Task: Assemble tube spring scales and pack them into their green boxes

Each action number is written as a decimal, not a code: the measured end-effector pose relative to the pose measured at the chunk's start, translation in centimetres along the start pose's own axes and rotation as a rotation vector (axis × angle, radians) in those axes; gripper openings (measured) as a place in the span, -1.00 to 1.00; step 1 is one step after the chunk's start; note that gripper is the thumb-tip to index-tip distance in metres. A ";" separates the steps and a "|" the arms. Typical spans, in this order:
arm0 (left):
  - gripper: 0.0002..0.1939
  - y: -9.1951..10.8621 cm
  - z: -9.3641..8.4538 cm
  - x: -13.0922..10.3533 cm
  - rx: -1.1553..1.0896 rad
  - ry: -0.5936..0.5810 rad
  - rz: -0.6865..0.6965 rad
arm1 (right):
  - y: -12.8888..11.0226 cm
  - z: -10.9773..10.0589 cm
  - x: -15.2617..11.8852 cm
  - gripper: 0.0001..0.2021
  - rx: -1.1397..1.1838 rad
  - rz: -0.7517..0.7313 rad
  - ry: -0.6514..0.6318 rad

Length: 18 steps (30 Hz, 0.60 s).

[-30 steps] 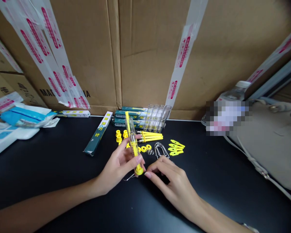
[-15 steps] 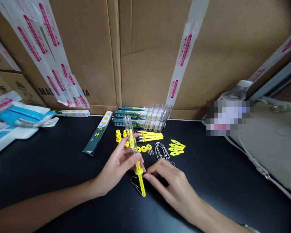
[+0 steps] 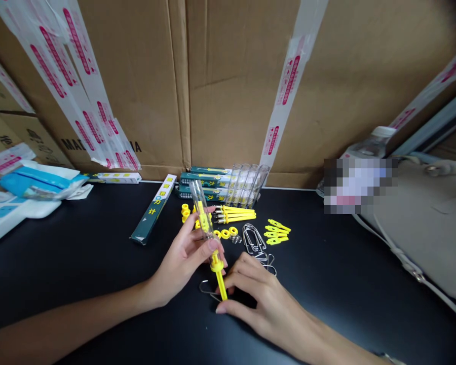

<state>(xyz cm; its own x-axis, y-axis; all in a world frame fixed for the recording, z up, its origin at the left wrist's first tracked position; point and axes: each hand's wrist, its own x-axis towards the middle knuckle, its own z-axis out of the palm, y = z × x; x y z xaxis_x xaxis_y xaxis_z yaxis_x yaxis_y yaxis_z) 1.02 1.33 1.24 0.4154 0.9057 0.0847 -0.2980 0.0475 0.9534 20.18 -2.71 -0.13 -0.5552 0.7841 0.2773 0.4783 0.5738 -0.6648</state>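
My left hand [image 3: 186, 256] is closed around the clear tube of a spring scale [image 3: 202, 203], which tilts with its lower end toward me. A yellow cap and rod [image 3: 220, 281] stick out of the tube's bottom, with a wire hook [image 3: 204, 287] hanging beside the rod. At the rod's lower tip, the thumb and forefinger of my right hand [image 3: 256, 296] pinch it. Just beyond my hands lie yellow rods with springs [image 3: 235, 214], yellow rings [image 3: 225, 233], metal hooks [image 3: 254, 238] and small flat yellow pieces [image 3: 276, 233].
Clear tubes [image 3: 247, 185] lean on stacked green boxes [image 3: 205, 192] at the back. Another green box [image 3: 154, 210] lies to their left. A bottle [image 3: 378, 144] and a beige bag [image 3: 429, 223] stand right; a blue packet [image 3: 41, 180] lies left. Cardboard [image 3: 235, 101] walls the back.
My right hand has moved down from beside the yellow cap to the rod's lower tip and closed on it. The left hand keeps its hold, with the tube tilted slightly more.
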 end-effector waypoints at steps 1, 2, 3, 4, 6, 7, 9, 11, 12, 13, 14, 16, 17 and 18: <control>-0.40 0.0 0.0 0.0 0.006 -0.005 0.000 | 0.1 0.0 0.0 -0.82 0.000 -0.009 0.008; -0.40 -0.1 -0.1 0.0 0.015 -0.013 0.000 | 0.1 0.0 0.0 -0.81 -0.004 -0.021 0.023; -0.41 -0.1 -0.1 -0.1 0.024 -0.023 0.004 | 0.2 -0.1 0.1 -0.81 -0.017 -0.038 0.042; -0.42 -0.2 -0.1 -0.1 0.029 -0.035 0.010 | 0.2 -0.1 0.1 -0.81 -0.034 -0.055 0.061; -0.44 -0.4 -0.2 -0.2 0.031 -0.068 0.021 | 0.4 -0.2 0.2 -0.81 -0.067 -0.099 0.097; -0.44 -0.4 -0.2 -0.2 0.025 -0.086 0.028 | 0.4 -0.2 0.2 -0.81 -0.075 -0.121 0.113; -0.43 -0.5 -0.2 -0.2 0.004 -0.115 0.034 | 0.5 -0.1 0.1 -0.81 -0.061 -0.150 0.138; -0.42 -0.6 -0.1 -0.2 -0.011 -0.121 0.037 | 0.5 0.0 0.1 -0.81 -0.019 -0.153 0.154; -0.41 -0.6 -0.1 -0.2 -0.018 -0.118 0.037 | 0.6 0.0 0.1 -0.82 0.007 -0.148 0.154; -0.41 -0.6 -0.1 -0.2 -0.022 -0.114 0.035 | 0.6 0.1 0.0 -0.83 0.030 -0.139 0.149; -0.40 -0.6 -0.1 -0.2 -0.024 -0.109 0.033 | 0.6 0.1 0.0 -0.85 0.047 -0.133 0.140; -0.39 -0.6 -0.1 -0.2 -0.023 -0.095 0.029 | 0.6 0.0 0.1 -0.88 0.057 -0.129 0.113; -0.39 -0.5 -0.2 -0.2 -0.017 -0.084 0.027 | 0.7 0.0 0.1 -0.92 0.056 -0.130 0.104; -0.39 -0.5 -0.2 -0.1 -0.008 -0.071 0.025 | 0.7 0.0 0.1 -0.96 0.051 -0.131 0.104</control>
<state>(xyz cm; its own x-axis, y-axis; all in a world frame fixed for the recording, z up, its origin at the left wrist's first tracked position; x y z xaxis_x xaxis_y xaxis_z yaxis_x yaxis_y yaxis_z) 0.94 1.28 0.67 0.4678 0.8743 0.1294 -0.3159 0.0286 0.9484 20.48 -2.21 -0.56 -0.5362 0.7250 0.4324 0.3700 0.6623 -0.6515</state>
